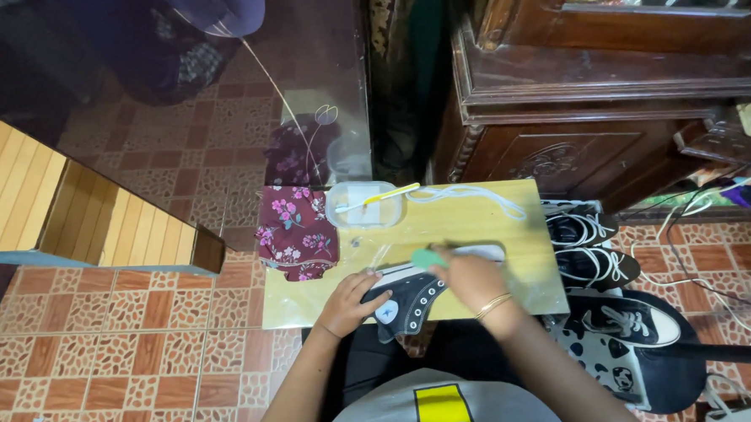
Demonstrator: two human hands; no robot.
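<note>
A black high-top sneaker [412, 299] with a white sole lies on its side on a small wooden table [476, 220]. My left hand [350, 303] presses on its heel end. My right hand [467, 274], with a gold bangle at the wrist, holds a small green sponge or cloth [428, 258] against the sneaker's sole. A clear plastic tub [366, 205] with a yellow-handled brush [378, 198] across it stands at the table's back left. A loose white shoelace [477, 197] lies along the back edge.
A maroon flowered cloth [296, 231] hangs off the table's left end. More black sneakers [593, 246] sit on the tiled floor to the right, beside a dark wooden cabinet [583, 102]. A wooden slatted surface [63, 206] is at the left. Cables lie at far right.
</note>
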